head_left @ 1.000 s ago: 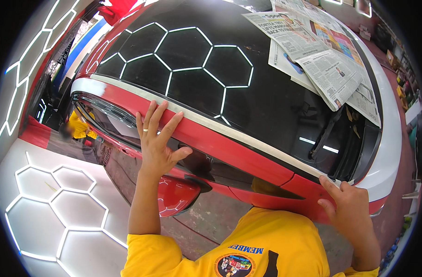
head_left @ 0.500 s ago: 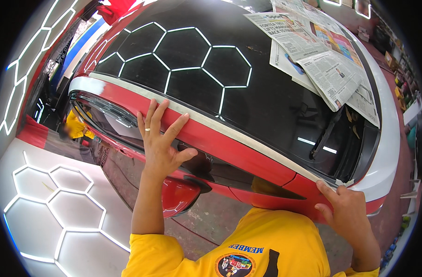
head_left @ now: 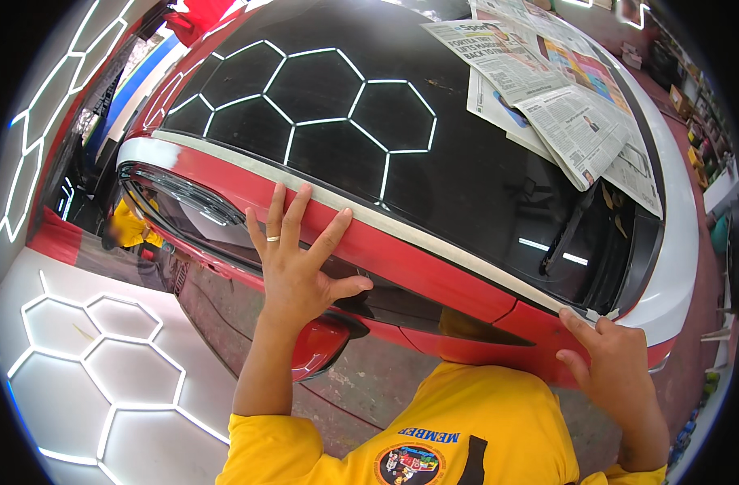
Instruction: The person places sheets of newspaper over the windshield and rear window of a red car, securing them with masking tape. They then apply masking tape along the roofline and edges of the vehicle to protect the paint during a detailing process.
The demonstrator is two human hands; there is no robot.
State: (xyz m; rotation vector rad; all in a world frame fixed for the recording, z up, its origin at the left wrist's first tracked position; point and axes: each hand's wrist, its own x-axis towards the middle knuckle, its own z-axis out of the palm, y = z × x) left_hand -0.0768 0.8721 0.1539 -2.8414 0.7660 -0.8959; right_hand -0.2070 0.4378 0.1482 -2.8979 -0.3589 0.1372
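Observation:
A long strip of pale masking tape (head_left: 434,241) runs along the border between the car's dark windshield (head_left: 329,89) and its red pillar (head_left: 410,263). My left hand (head_left: 301,263), a ring on one finger, lies spread on the pillar, its fingertips at the tape's lower edge. Farther right, my right hand (head_left: 616,360) rests near the strip's lower end. Its index finger is stretched to the tape and its thumb stands apart; the other fingers are partly hidden. Neither hand grips anything that I can see.
Newspaper sheets (head_left: 576,113) cover the windshield's far right part, near a black wiper (head_left: 567,230). A red side mirror (head_left: 317,347) sticks out below my left wrist. The white hood (head_left: 681,267) curves along the right. Another person in yellow (head_left: 131,222) appears at the left.
My left hand has slid right and slightly down along the red pillar, fingers still spread. My right hand has shifted only slightly, staying near the tape's lower end.

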